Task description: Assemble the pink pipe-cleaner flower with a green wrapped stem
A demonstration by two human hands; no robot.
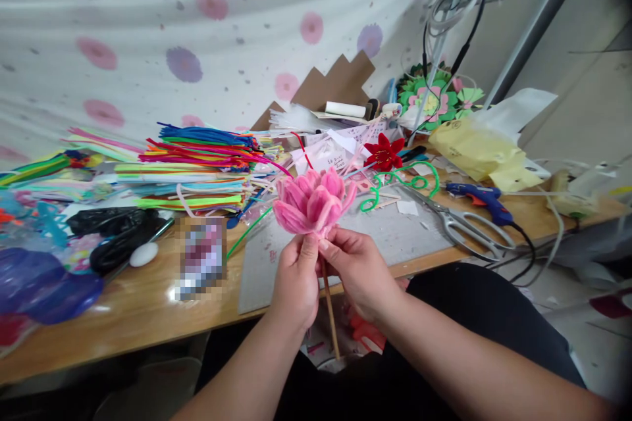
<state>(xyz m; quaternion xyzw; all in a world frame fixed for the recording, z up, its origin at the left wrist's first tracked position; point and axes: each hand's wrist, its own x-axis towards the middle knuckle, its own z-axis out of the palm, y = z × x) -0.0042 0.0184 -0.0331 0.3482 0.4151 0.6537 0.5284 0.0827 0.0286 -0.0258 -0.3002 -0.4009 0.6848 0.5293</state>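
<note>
A fluffy pink pipe-cleaner flower (pixel 313 200) stands upright over the table's front edge, fixed on a thin brown stick (pixel 330 312). My left hand (pixel 297 273) pinches the base of the bloom, thumb on top. From the other side my right hand (pixel 356 263) grips the same spot, its thumb and fingertips closed where petals meet stick. The two thumbs nearly touch. Below the hands, the stick slants down toward my lap. Behind the flower lies a grey cutting board (pixel 399 230), with a red pipe-cleaner flower (pixel 384 152) and curled green pipe cleaners (pixel 428 177) beyond it.
Bundles of coloured pipe cleaners (pixel 197 151) are stacked at the back left. Scissors (pixel 469 227) and a blue glue gun (pixel 486 200) with its cord lie to the right. A black plastic bag (pixel 118 230) and a blurred-out item (pixel 201 256) rest on the left.
</note>
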